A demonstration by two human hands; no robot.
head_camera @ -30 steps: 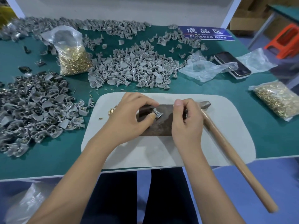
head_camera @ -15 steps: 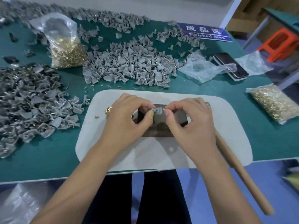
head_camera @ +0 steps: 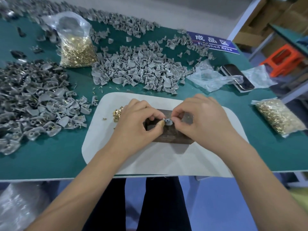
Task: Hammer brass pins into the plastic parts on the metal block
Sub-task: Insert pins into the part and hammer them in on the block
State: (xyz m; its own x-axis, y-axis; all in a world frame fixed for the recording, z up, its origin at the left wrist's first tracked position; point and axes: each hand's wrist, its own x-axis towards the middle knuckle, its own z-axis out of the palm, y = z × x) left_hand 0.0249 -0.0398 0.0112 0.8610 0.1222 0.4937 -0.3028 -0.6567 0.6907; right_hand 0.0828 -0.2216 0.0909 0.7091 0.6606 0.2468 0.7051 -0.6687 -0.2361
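A dark metal block (head_camera: 168, 134) lies on a white pad (head_camera: 160, 159) at the table's near edge. On the block sits a small grey plastic part (head_camera: 168, 121). My left hand (head_camera: 136, 124) pinches that part between thumb and fingers. My right hand (head_camera: 203, 120) meets it from the right, fingertips pinched at the part's top; a pin between them is too small to make out. A few loose brass pins (head_camera: 116, 113) lie on the pad by my left hand. The hammer is out of sight.
Grey plastic parts are heaped at the left (head_camera: 33, 104) and at the centre back (head_camera: 138, 70). Bags of brass pins stand at the back left (head_camera: 76, 50) and the right (head_camera: 278, 117). A phone (head_camera: 236, 77) and crumpled plastic (head_camera: 211, 77) lie at the right.
My right hand left the hammer handle and came to the plastic part on the block. The hammer, seen at the right before, no longer shows. The left hand kept holding the part.
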